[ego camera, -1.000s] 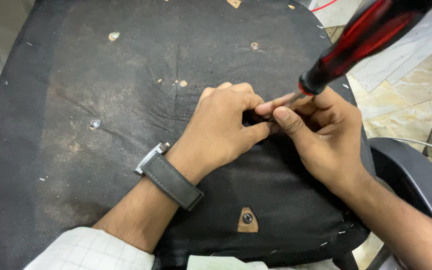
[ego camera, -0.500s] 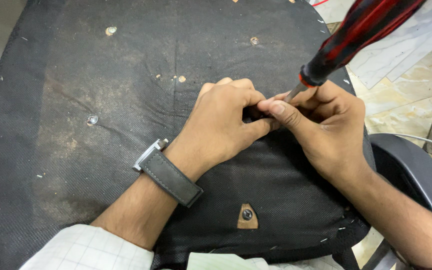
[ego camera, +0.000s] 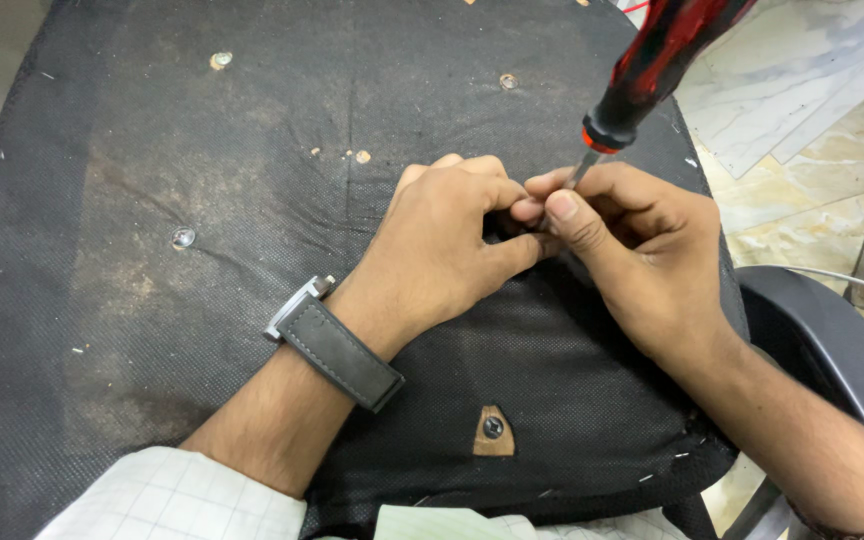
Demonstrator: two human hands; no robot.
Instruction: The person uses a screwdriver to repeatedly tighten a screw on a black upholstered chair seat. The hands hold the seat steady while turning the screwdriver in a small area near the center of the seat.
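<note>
Black mesh fabric [ego camera: 202,330], dusty and stapled over the underside of a seat panel, is filling most of the frame. I am watching both hands meeting just right of centre.

The left hand [ego camera: 442,250] is curling into a loose fist, thumb and fingertips pinching at a spot on the fabric; whatever small part it is pinching is hidden under the knuckles, so I cannot tell what it is holding. A grey watch strap [ego camera: 337,352] is sitting on that wrist.

The right hand [ego camera: 642,270] is closing thumb and forefinger narrowly around the metal shank of the screwdriver [ego camera: 652,70], low near the tip. The red-and-black handle is tilting up toward the upper right of the frame, unsupported (no palm on it).

Other screws showing: one in a tan patch [ego camera: 493,428] at lower centre, one at mid-left [ego camera: 183,238].

Risk, as I am judging it: with the grip only on the shank, the top-heavy handle could be swinging and the tip could be slipping off, jabbing the left fingertips crowding it or tearing the mesh.
</note>
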